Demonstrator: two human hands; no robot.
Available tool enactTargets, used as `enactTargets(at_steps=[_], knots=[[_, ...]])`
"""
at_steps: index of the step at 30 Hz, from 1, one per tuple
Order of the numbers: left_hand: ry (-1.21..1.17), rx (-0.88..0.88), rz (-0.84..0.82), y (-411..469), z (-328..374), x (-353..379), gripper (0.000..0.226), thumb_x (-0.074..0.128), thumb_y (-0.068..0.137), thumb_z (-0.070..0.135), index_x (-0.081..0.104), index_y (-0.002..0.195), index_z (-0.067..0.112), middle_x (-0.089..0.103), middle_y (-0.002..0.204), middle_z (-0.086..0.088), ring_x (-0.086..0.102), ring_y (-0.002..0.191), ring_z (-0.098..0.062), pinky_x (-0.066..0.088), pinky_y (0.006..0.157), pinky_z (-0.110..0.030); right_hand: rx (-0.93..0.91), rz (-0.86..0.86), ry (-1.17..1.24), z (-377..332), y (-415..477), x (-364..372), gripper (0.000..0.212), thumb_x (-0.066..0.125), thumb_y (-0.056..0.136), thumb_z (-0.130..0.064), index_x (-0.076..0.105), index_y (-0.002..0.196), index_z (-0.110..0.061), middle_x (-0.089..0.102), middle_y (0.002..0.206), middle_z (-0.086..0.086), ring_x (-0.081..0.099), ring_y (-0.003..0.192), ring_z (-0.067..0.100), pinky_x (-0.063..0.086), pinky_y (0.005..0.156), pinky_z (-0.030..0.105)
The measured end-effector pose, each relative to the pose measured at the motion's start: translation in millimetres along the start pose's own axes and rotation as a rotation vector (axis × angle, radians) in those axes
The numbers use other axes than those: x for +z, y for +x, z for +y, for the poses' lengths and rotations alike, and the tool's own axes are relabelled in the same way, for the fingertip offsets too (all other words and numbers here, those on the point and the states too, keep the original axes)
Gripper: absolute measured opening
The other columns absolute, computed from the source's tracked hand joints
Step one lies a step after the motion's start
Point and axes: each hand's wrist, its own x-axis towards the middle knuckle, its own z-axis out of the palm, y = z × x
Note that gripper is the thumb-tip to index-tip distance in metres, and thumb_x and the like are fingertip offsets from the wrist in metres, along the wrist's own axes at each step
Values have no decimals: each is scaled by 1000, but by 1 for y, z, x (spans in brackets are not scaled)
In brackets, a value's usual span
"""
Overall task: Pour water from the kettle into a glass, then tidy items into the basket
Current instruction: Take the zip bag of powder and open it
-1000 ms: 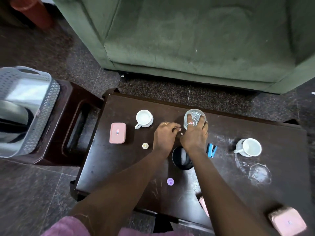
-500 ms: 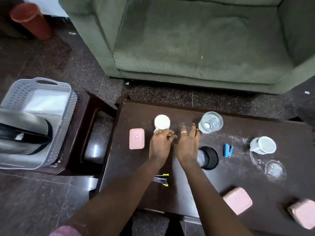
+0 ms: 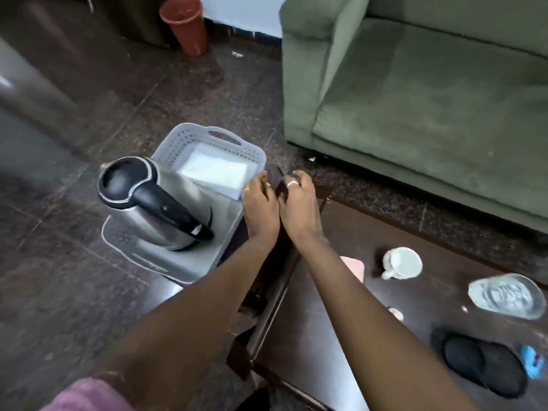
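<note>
The steel kettle (image 3: 154, 203) with a black lid and handle stands inside the grey perforated basket (image 3: 207, 134), next to a white packet (image 3: 216, 173). My left hand (image 3: 261, 209) and right hand (image 3: 299, 209) are pressed side by side at the basket's right rim, fingers curled downward. Anything inside them is hidden. The glass (image 3: 507, 295) holds water and stands on the dark table (image 3: 311, 336) at the right, blurred.
On the table are a white mug (image 3: 403, 262), a pink box (image 3: 353, 268) partly behind my right arm, a small pale cap (image 3: 396, 312), a black round object (image 3: 483, 366) and a blue stapler (image 3: 532, 360). A green sofa (image 3: 430, 99) stands behind; a terracotta pot (image 3: 185, 23) is far left.
My right hand let go of the glass. Both hands came together and moved left from the table's middle to the basket's rim, and my view swung left.
</note>
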Motion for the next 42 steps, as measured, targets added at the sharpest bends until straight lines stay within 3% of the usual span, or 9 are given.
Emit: enactTargets(at_steps=[6, 11, 17, 26, 31, 33, 36, 40, 42], knots=[[-49, -368, 35, 59, -39, -14, 49, 42, 91, 5, 32, 139, 5, 39, 143, -17, 34, 133, -30, 26, 112, -37, -45, -125, -41, -46, 53, 55, 26, 48, 90, -5, 58, 113, 4, 48, 130, 17, 52, 114, 32, 40, 97, 33], [-305, -715, 30, 84, -65, -8, 45, 41, 95, 17, 31, 136, 0, 47, 133, -26, 50, 118, -40, 44, 100, -47, -86, -278, -277, -64, 90, 87, 27, 52, 91, -8, 59, 114, 4, 48, 127, 22, 54, 111, 36, 44, 92, 38], [-397, -839, 137, 93, -72, 9, 54, 51, 89, 9, 29, 137, -3, 47, 133, -27, 49, 120, -40, 43, 96, -38, -39, -423, -501, -61, 120, 110, 42, 57, 91, -20, 48, 130, -7, 37, 141, 18, 41, 126, 37, 36, 104, 44], [-551, -949, 52, 99, -84, 18, 40, 48, 93, 21, 44, 126, -2, 55, 125, -27, 58, 112, -40, 49, 94, -51, -40, -610, -523, -55, 128, 114, 37, 48, 93, -21, 53, 127, -6, 56, 129, 20, 53, 116, 36, 46, 96, 39], [-586, -817, 217, 102, -67, 12, 23, 52, 86, 13, 51, 106, 1, 60, 110, -28, 60, 100, -40, 50, 89, -48, -66, -525, -283, -57, 124, 101, 31, 48, 92, -14, 63, 117, -4, 62, 126, 18, 54, 118, 32, 43, 96, 32], [-512, -697, 233, 99, -55, 9, 28, 51, 86, 12, 54, 111, 2, 55, 115, -27, 57, 104, -39, 47, 93, -44, -39, -415, -118, -54, 119, 88, 30, 47, 91, -11, 67, 112, -7, 65, 121, 14, 56, 115, 28, 42, 93, 29], [-447, -466, 225, 87, -30, 6, 37, 52, 87, 7, 52, 124, 1, 47, 131, -22, 48, 118, -34, 37, 104, -38, 133, -237, 347, -47, 111, 64, 20, 52, 90, -14, 71, 94, -7, 69, 97, 15, 59, 88, 22, 45, 80, 32], [-276, -58, 154, 49, 4, 8, 39, 53, 79, 1, 55, 118, -2, 61, 117, -23, 56, 110, -35, 39, 95, -36, 498, -120, 1187, -28, 101, 4, 35, 50, 92, -44, 58, 75, -14, 57, 72, 4, 53, 61, 17, 45, 60, 26], [-146, 140, 98, 28, 15, 12, 37, 56, 75, 1, 59, 112, 0, 66, 108, -20, 60, 102, -36, 42, 92, -39, 550, -158, 1304, -4, 100, -30, 52, 43, 87, -63, 60, 87, -14, 62, 84, 7, 60, 74, 23, 51, 74, 31]])
